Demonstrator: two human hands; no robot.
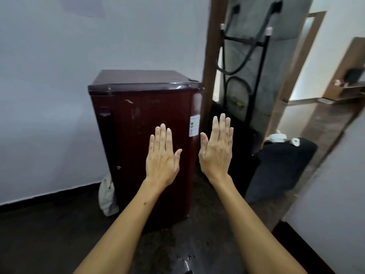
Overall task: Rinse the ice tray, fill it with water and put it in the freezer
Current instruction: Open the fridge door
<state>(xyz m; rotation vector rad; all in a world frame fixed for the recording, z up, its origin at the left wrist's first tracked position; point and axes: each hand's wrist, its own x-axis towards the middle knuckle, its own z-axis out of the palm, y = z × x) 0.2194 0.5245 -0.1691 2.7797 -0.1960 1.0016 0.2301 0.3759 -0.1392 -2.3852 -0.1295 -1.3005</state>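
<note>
Both hands empty, left hand (pixel 162 155) & right hand (pixel 216 149) flat w/ fingers pressed together before shut maroon fridge (pixel 146 123); ice tray not in view; risk: dark floor (pixel 197 254) near feet looks wet, poss. slip.

This is a room in a home. A small dark-red single-door fridge (pixel 146 139) stands on a dark stone floor (pixel 39 234) against a plain pale wall (pixel 49 95) with a black skirting. A white bag (pixel 107 194) lies beside it on the left. To the right, a folded metal frame (pixel 245 62) leans in a wooden doorway (pixel 210 56), and a black bag (pixel 280 167) sits nearby. Far right, a further doorway opens onto wooden shelving (pixel 347 84).
</note>
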